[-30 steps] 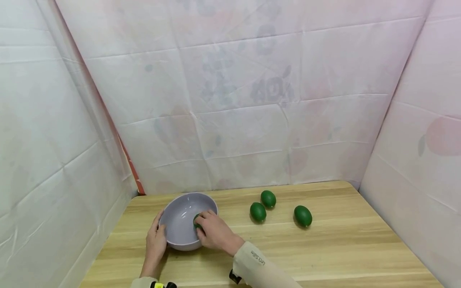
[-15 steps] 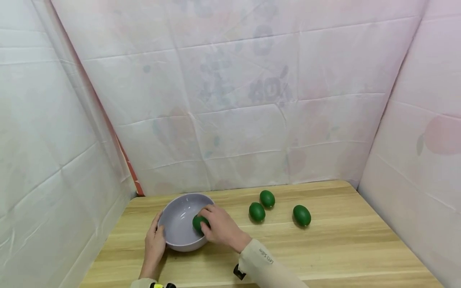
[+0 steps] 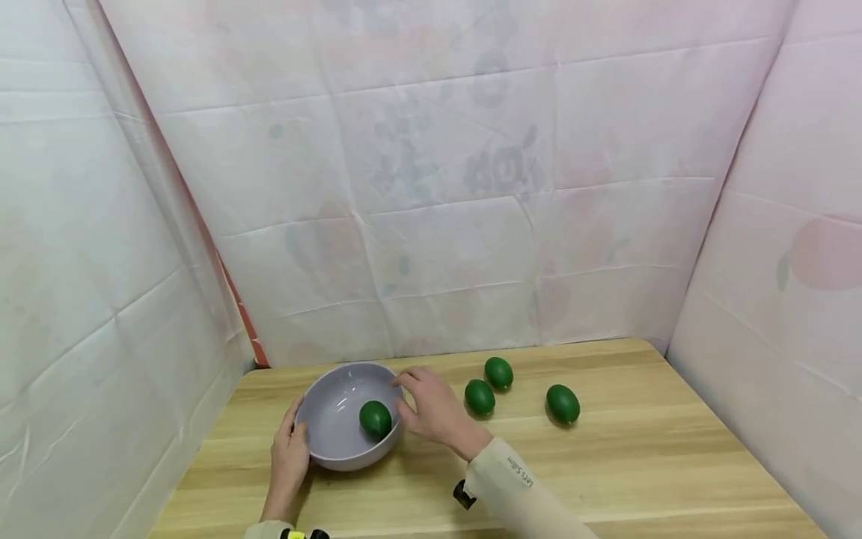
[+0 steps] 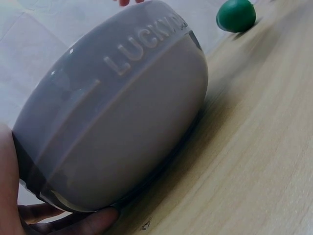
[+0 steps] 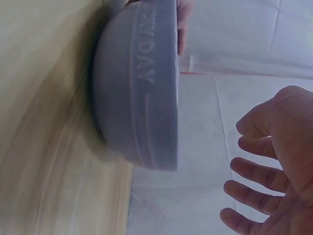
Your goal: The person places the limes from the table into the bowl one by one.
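Fruit in bowl: one green fruit [image 3: 376, 419] lies inside the grey bowl [image 3: 330, 449], low against the wall nearest the right hand, free of any fingers
Bowl: round, deep, lettering raised on its outer wall [image 4: 142, 44]; it sits flat on the wooden table [image 3: 606, 464], towards the table's left end
Bowl contents: just that single fruit; the rest of the inside shows bare grey
Left hand: the left hand [image 3: 291, 455] lies against the bowl's outer wall on its near-left side, thumb up along the rim and fingers [image 4: 83, 223] tucked round the base, holding it steady
Right hand: the right hand [image 3: 438, 410] is just beside the bowl's right rim, above the table, fingers spread and relaxed [image 5: 254, 174], nothing in it
Loose fruit: three more green fruits on the table to the right of the bowl, two close together [image 3: 480, 397] [image 3: 498, 373] near the right hand, a third [image 3: 563, 403] further right and apart from them
Doing it well: my judgement is that the bracing hand matters most, since these smooth rounded fruits would roll and could nudge a light bowl; keep the left hand firm on the wall, take the nearest fruit in a full-finger grasp and lower it to the bowl floor rather than drop it from the rim
Surround: pale cloth sheets [image 3: 431, 187] wall the table on three sides
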A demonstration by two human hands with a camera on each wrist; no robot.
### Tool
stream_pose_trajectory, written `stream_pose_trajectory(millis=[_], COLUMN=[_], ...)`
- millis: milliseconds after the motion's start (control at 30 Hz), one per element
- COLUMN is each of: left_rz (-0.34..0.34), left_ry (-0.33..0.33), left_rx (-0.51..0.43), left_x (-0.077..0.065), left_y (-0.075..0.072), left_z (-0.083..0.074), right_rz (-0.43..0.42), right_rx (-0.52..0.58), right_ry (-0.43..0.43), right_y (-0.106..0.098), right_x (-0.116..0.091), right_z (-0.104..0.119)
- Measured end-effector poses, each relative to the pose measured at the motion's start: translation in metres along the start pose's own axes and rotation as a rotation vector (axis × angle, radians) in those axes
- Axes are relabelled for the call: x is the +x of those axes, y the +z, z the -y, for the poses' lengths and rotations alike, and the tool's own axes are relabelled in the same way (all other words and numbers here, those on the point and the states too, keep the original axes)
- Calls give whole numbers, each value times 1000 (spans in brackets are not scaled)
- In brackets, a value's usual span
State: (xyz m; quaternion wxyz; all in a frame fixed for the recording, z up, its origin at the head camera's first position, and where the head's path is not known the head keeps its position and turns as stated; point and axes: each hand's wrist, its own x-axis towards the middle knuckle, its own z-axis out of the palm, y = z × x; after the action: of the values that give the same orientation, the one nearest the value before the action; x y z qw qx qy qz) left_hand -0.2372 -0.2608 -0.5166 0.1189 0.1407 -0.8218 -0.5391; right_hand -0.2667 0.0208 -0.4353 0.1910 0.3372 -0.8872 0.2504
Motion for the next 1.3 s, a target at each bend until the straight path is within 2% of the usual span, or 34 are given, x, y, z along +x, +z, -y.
stream_pose_trajectory(millis=[500, 800, 1067, 1300], left_rz=[13, 17, 16, -2], left_ry=[-17, -19, -19, -7], left_rx=[-17, -16, -2, 5], left_x=[0, -1, -1, 1], left_y=[1, 0, -1, 0], left_z=[-2, -4, -4, -2], right_rz=[-47, -35, 5, 12], right_rx=[-15, -62, -75, -102], right_ry=[48, 140, 222, 225], right_y=[-26, -37, -40, -37], right_x=[-4, -11, -17, -23], right_z=[-27, -51, -64, -75])
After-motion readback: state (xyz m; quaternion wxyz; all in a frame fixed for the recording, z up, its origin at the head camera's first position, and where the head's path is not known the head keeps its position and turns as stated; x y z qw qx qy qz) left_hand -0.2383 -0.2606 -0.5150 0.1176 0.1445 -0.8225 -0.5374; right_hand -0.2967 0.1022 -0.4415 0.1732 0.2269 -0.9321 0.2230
